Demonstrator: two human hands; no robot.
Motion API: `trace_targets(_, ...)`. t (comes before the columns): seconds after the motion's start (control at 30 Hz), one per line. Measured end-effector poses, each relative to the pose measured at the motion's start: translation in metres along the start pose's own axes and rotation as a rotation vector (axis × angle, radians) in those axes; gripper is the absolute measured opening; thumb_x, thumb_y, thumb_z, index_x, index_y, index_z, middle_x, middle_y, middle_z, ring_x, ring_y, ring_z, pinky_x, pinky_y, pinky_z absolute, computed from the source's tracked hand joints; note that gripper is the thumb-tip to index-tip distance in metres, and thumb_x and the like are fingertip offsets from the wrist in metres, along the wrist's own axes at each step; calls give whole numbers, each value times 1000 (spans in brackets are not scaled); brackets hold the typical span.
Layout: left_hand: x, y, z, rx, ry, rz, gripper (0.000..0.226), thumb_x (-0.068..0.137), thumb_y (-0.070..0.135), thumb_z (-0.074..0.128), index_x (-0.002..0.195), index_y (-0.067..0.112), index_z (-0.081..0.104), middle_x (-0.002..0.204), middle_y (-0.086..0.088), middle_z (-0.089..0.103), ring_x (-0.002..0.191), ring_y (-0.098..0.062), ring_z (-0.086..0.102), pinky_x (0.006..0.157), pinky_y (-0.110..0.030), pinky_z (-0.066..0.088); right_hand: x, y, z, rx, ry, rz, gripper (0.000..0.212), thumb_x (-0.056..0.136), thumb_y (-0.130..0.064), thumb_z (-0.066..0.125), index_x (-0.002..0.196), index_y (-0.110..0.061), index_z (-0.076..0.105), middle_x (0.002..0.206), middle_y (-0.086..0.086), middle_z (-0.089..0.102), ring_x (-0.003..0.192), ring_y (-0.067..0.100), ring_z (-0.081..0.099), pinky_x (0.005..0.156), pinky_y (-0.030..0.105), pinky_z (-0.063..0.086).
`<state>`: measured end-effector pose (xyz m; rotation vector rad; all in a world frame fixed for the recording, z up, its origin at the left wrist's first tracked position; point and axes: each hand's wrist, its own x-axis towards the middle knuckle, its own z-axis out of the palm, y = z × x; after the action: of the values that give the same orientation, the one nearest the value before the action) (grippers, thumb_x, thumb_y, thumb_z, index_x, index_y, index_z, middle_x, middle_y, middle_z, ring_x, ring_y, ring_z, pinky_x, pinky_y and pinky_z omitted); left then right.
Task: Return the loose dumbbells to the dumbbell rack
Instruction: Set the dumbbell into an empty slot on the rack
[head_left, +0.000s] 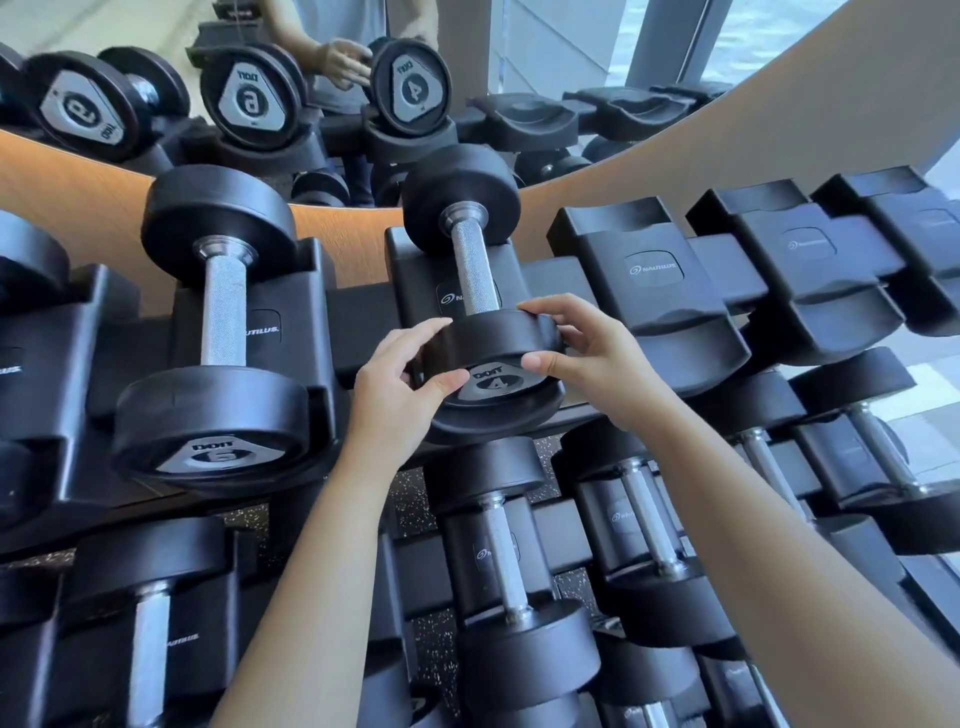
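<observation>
A black dumbbell marked 4 (475, 275) lies in a cradle on the top tier of the black dumbbell rack (358, 332), its steel handle pointing away from me. Both hands hold its near head. My left hand (400, 379) grips the head's left side, thumb on the end face. On the right side, my right hand (582, 348) curls its fingers over the rim with the thumb on the end plate. A dumbbell marked 6 (223, 322) rests in the cradle to the left.
Two or three vacant cradles (654, 275) stand on the top tier to the right. The lower tier holds several dumbbells (498, 551). A mirror (311, 93) behind the rack reflects the dumbbells and a person's hands. Wood panelling frames it.
</observation>
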<state>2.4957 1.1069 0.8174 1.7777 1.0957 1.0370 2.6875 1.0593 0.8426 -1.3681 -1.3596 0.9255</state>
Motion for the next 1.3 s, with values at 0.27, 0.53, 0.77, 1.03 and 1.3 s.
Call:
trace_targets(0.27,6,19,-1,230,9,112,45,72,17,75,114,22,62,96,8,57,83,-2,48,70,-4,33,-4,16,-4,323,-11,21,41,74,3,61,109,-17,53,99,1,60,83,3,64,72,18,50)
trace_targets(0.53,1,16,6,189,67,85,45,72,22,75,115,26,61,98,11,55,91,-4,50,73,-5,37,-5,21,-3,385,-3,26,42,74,-2,58,113,-18,53,100,0,63,89,5,63,78,19,49)
trace_targets(0.77,-6,16,5,115,85,46,44,75,20,73,117,28,59,96,17,52,92,-18,56,82,-42,49,-8,19,4,411,5,17,43,75,-5,59,115,-21,53,97,-1,66,87,5,63,76,18,49)
trace_targets(1.03,-10,14,12,75,111,42,47,79,19,69,123,27,55,101,18,50,102,-12,54,90,-42,48,-9,21,10,430,49,28,44,73,-11,61,115,-24,55,103,12,61,91,18,60,77,24,51)
trace_targets(1.3,-9,16,11,69,105,62,49,78,14,69,125,19,55,100,17,50,95,8,44,93,-23,42,-9,23,12,481,68,25,41,73,-9,60,111,-23,56,99,8,63,88,14,62,75,24,51)
